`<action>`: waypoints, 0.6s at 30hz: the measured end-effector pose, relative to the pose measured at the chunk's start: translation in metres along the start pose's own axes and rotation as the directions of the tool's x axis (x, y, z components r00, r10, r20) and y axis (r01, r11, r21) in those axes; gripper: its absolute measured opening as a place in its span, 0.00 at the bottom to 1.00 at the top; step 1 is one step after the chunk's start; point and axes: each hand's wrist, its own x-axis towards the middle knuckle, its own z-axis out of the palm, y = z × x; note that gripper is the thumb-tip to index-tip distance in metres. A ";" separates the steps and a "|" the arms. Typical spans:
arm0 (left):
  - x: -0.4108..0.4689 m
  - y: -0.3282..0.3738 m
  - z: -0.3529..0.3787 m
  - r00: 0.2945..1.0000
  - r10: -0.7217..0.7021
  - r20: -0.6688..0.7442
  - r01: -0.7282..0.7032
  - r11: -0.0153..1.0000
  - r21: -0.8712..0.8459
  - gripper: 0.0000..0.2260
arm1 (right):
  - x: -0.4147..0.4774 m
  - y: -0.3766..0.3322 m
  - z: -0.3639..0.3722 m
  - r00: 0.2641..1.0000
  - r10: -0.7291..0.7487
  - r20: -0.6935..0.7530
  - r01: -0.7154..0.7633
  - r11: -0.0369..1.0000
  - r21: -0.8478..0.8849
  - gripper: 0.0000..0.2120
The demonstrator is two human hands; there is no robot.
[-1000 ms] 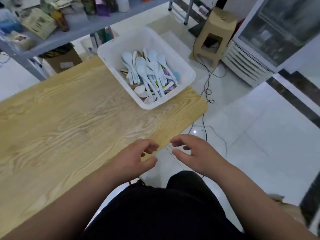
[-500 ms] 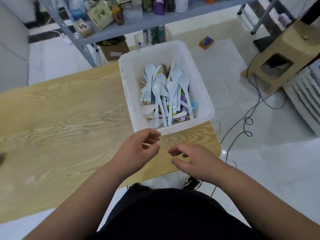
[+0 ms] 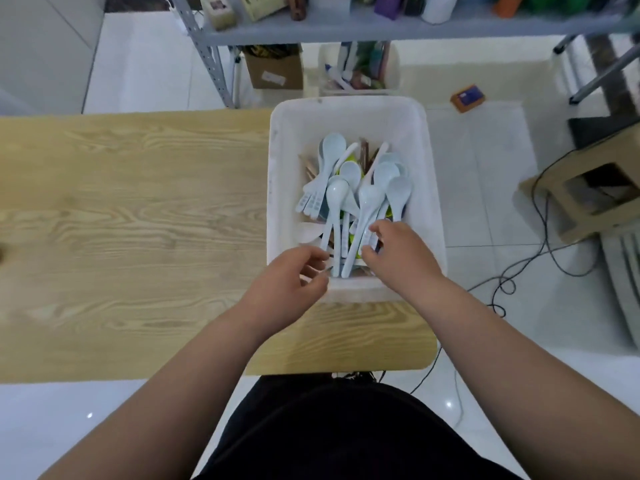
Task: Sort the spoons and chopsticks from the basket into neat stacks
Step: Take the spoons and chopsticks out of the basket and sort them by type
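Here spoons (image 3: pixel 349 171) and chopsticks (image 3: pixel 363 154) lie jumbled in the basket (image 3: pixel 346 102) on the table (image 3: pixel 138 202). Right hand (image 3: pixel 398 254) pinches spoon handles; left hand (image 3: pixel 287 285) curls at their tips, grip unclear. They look light, stiff, slick: best taken by the handles.

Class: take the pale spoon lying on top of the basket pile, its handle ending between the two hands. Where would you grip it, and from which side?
Pinch the spoon by its handle's near end, coming from above at the near wall of the basket. Its bowl points away, and the handle lies uncovered on the pile, ending beside the left hand.
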 end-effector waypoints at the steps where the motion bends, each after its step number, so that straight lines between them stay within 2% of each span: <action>1: 0.017 0.001 -0.006 1.000 0.015 -0.012 -0.014 0.999 0.038 0.12 | 0.012 -0.002 0.003 0.999 0.032 -0.028 -0.033 0.999 -0.029 0.24; 5: 0.094 0.007 -0.025 0.995 0.061 -0.080 -0.045 0.982 0.181 0.17 | 0.046 -0.013 0.016 0.979 0.156 -0.133 -0.182 0.961 -0.210 0.34; 7: 0.128 0.007 -0.031 0.995 0.051 -0.090 -0.030 0.974 0.223 0.19 | 0.055 -0.017 0.023 0.969 0.160 -0.189 -0.212 0.930 -0.300 0.41; 9: 0.155 0.006 -0.032 0.996 0.043 -0.081 -0.018 0.959 0.284 0.20 | 0.058 -0.019 0.029 0.964 0.165 -0.209 -0.231 0.908 -0.349 0.43; 13: 0.195 -0.001 -0.023 0.999 -0.035 -0.036 0.047 0.912 0.408 0.18 | 0.060 -0.017 0.031 0.958 0.206 -0.201 -0.256 0.928 -0.270 0.37; 15: 0.209 -0.006 -0.018 0.998 -0.067 -0.017 0.067 0.871 0.487 0.14 | 0.058 -0.014 0.026 0.955 0.233 -0.182 -0.268 0.942 -0.203 0.32; 18: 0.218 -0.005 -0.016 0.995 -0.102 0.000 0.086 0.839 0.537 0.08 | 0.057 -0.009 0.018 0.954 0.256 -0.156 -0.285 0.936 -0.208 0.24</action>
